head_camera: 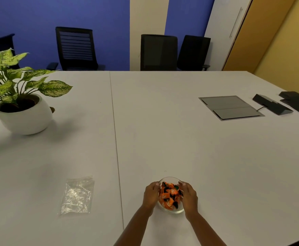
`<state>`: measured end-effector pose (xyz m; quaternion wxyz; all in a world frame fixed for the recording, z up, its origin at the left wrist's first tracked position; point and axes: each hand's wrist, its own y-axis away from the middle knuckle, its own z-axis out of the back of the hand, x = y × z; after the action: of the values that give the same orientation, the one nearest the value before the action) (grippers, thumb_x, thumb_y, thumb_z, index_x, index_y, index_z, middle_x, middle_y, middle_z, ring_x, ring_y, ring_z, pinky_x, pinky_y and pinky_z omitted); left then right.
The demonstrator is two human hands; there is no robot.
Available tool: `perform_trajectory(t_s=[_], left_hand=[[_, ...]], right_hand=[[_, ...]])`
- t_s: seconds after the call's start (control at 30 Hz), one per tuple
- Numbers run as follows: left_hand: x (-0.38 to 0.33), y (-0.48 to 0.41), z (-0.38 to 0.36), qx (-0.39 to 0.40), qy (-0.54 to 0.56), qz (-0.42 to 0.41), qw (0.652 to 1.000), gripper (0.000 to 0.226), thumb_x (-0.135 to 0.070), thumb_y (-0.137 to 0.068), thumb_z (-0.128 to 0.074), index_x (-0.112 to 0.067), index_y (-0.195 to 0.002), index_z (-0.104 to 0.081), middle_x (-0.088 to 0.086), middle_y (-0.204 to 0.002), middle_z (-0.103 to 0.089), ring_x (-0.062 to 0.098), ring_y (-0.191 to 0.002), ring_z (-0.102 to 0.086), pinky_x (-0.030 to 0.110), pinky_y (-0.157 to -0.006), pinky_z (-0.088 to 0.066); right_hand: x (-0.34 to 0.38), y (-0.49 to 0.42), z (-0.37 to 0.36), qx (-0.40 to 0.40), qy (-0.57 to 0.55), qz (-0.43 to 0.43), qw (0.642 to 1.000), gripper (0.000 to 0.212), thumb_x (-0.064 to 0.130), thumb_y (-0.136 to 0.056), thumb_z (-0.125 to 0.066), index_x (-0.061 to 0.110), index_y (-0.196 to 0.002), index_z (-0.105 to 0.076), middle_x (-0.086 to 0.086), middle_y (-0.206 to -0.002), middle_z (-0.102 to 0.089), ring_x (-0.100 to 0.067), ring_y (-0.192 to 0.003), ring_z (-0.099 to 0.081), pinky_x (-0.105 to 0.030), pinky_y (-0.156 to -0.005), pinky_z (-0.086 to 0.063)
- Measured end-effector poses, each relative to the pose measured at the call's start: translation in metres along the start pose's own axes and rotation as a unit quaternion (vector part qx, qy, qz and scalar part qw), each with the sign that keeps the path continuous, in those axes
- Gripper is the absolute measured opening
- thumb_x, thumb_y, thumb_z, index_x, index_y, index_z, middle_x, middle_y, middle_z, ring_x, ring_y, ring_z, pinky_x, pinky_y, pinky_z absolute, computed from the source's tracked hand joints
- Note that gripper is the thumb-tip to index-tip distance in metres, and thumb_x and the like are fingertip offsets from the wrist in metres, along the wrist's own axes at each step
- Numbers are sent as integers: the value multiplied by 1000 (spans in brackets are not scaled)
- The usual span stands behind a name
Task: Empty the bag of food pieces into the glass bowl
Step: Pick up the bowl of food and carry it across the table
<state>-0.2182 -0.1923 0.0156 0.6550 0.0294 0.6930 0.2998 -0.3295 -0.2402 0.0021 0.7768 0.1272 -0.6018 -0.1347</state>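
While the limp, featherlight bag (77,196) lies flat, apparently emptied, well off the left hand (151,194), the slick, breakable glass bowl (171,209) of food pieces (170,195) is cupped by its sides between that hand and the right hand (190,197).

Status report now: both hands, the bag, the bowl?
Left hand and right hand cup glass bowl. Food pieces inside. Bag flat, empty, on table. Nothing obstructing.

Plant (12,75) cut off at left edge of frame. Dark devices (295,103) clipped at right edge. Sides of bowl (171,210) hidden behind both hands. Wrapper print on food pieces (170,195) too small to read.
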Motion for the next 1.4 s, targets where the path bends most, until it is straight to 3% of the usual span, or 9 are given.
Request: perform_trajectory(t_s=[0.13,0.27,0.4,0.6,0.73,0.87,1.0,1.1,1.4], left_hand=[[-8,2,25,-41,26,-32,998,35,-15,-100,-30,-3,-117,-59,8,-105,-62,18,-100,-57,34,-94,-48],[-13,2,41,-59,114,-43,991,32,-19,-98,-37,-13,-125,-54,2,-114,-58,15,-101,-56,22,-84,-49],[-22,5,69,-90,208,-52,973,35,-26,-96,-40,-13,-126,-55,13,-124,-60,31,-115,-56,47,-106,-41],[-43,0,107,-136,254,-71,955,37,-25,-95,-40,-5,-121,-57,25,-123,-60,40,-114,-56,53,-104,-42],[-65,-6,126,-153,267,-86,948,32,-27,-95,-40,-10,-114,-60,20,-118,-62,37,-111,-58,49,-100,-44],[-81,-18,136,-159,292,-86,939,33,-29,-97,-35,-13,-113,-59,15,-115,-62,32,-107,-57,43,-93,-45],[-92,-35,140,-189,280,-90,937,35,-29,-97,-34,-13,-118,-58,15,-116,-62,32,-107,-58,41,-91,-46],[-98,-51,142,-226,271,-94,931,30,-27,-98,-33,-17,-108,-59,12,-109,-62,26,-98,-57,29,-72,-49],[-134,-120,167,-245,258,-91,930,30,-28,-97,-34,-17,-98,-62,13,-103,-65,23,-89,-59,24,-63,-46]], right_hand=[[16,4,-29,19,-8,19,1000,31,13,-97,-36,3,-108,-63,-20,-114,-65,-35,-110,-57,-54,-100,-44],[34,9,-50,33,-33,16,999,30,13,-97,-36,2,-107,-63,-21,-113,-64,-36,-109,-57,-54,-99,-45],[58,22,-82,71,-35,34,996,29,12,-95,-38,1,-105,-63,-22,-109,-65,-36,-105,-59,-53,-97,-47],[87,36,-115,123,-64,40,990,26,14,-96,-40,5,-100,-64,-22,-110,-64,-36,-107,-59,-50,-98,-48],[103,38,-126,172,-100,50,979,22,22,-96,-43,17,-106,-62,-6,-110,-63,-26,-112,-55,-38,-91,-45],[113,30,-140,244,-167,47,954,36,34,-96,-38,17,-125,-51,-1,-125,-51,-21,-121,-44,-44,-107,-37],[122,16,-157,275,-214,19,937,28,32,-96,-34,21,-111,-56,1,-113,-58,-18,-105,-56,-33,-87,-46],[132,1,-171,284,-209,8,936,23,31,-94,-40,27,-92,-62,5,-95,-65,-11,-88,-60,-29,-72,-49],[165,-62,-228,281,-209,5,937,22,28,-94,-40,20,-102,-58,-3,-106,-61,-22,-100,-56,-39,-89,-43]])
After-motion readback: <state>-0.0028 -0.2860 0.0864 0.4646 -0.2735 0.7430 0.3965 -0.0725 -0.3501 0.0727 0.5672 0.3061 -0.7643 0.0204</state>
